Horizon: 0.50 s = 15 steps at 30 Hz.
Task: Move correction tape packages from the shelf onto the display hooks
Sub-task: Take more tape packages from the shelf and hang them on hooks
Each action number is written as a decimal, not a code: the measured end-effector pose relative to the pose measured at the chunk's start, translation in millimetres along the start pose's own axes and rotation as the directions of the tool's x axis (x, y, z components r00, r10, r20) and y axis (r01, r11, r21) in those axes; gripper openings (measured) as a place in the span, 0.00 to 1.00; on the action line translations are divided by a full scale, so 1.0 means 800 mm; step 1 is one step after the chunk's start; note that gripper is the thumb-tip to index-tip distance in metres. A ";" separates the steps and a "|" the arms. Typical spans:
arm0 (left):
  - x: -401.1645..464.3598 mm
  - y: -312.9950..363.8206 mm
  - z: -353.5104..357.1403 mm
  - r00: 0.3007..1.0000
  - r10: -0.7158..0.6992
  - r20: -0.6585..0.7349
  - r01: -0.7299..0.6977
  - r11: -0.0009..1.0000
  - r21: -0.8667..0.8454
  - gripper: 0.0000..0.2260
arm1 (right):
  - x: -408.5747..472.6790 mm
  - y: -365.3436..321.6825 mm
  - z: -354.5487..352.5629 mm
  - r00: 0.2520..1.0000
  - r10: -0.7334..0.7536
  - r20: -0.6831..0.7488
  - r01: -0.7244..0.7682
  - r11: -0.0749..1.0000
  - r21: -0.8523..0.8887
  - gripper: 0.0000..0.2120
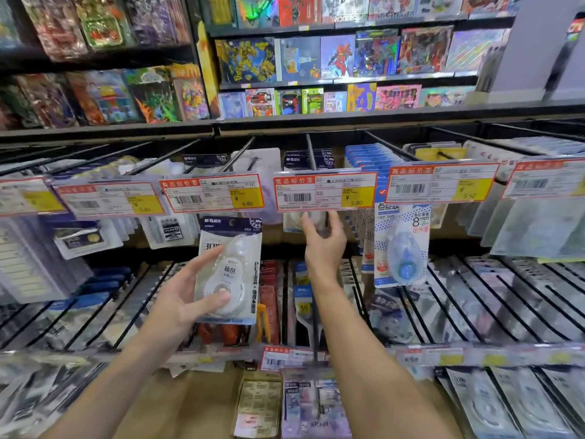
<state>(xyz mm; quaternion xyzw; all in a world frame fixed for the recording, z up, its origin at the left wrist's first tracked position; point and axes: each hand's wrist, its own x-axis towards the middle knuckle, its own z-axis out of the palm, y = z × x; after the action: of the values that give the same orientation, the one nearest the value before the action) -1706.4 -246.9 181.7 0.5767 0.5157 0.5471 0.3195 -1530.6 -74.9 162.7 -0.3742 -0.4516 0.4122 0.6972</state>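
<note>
My left hand (186, 293) grips a correction tape package (229, 269) with a dark blue header and a clear white dispenser, held upright below the hooks. My right hand (323, 240) reaches up under a price tag (324, 191), and its fingers touch a hanging package (292, 221) mostly hidden behind that tag. The display hook (311, 152) above carries several dark-headed packages. A blue correction tape package (402, 245) hangs on the hook to the right.
A row of black hooks with red-and-yellow price tags (213, 193) runs across the middle. Lower hooks (474, 299) hold more stationery packs. Toy boxes (335, 58) fill the shelves above. Small boxes (259, 403) sit at the bottom.
</note>
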 end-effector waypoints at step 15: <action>0.007 0.012 -0.011 1.000 -0.022 0.002 0.021 0.997 0.075 0.28 | 0.034 0.021 0.015 0.993 -0.067 -0.096 0.048 0.980 -0.196 0.06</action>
<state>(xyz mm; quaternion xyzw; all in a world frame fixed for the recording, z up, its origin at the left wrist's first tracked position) -1713.4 -246.2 194.1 0.5835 0.5416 0.5230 0.3043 -1538.7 -42.1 159.8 -0.4473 -0.4639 0.3265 0.6914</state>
